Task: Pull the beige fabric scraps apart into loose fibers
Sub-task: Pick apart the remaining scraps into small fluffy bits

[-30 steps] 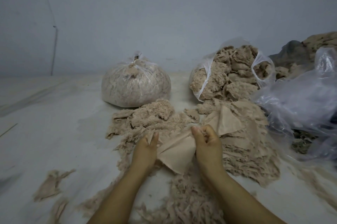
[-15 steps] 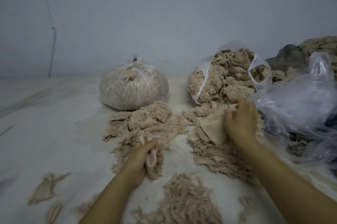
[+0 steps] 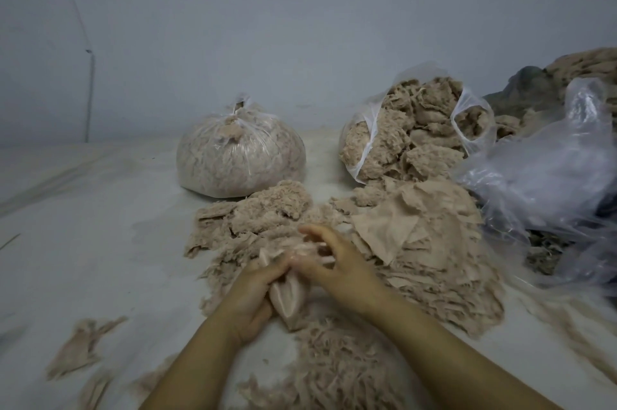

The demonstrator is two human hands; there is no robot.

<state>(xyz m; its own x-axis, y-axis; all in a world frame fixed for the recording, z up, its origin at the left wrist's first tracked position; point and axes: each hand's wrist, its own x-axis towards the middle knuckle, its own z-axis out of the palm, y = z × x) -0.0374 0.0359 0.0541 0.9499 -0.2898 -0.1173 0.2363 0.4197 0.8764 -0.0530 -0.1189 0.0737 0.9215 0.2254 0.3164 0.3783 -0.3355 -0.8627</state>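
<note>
Our left hand [image 3: 253, 292] gripped a bunched beige fabric scrap [image 3: 288, 299] just above the white floor sheet [image 3: 83, 242], while our right hand [image 3: 329, 262] pinched its top edge with blurred fingers. Shredded beige fibers [image 3: 337, 366] lay nearer us, flat beige fabric pieces [image 3: 417, 242] to the right. Beyond stood a tied clear plastic bag [image 3: 240, 159] and an open one [image 3: 414, 136].

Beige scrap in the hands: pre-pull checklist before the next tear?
1. Left hand grips the bunched beige scrap: ok.
2. Right hand has its own hold on the scrap: cannot tell, fingers blurred.
3. Scrap lifted free of the shredded pile: cannot tell.
4. Uncut scraps within reach on the right: ok.
5. Open bag clear of the hands: ok.
</note>
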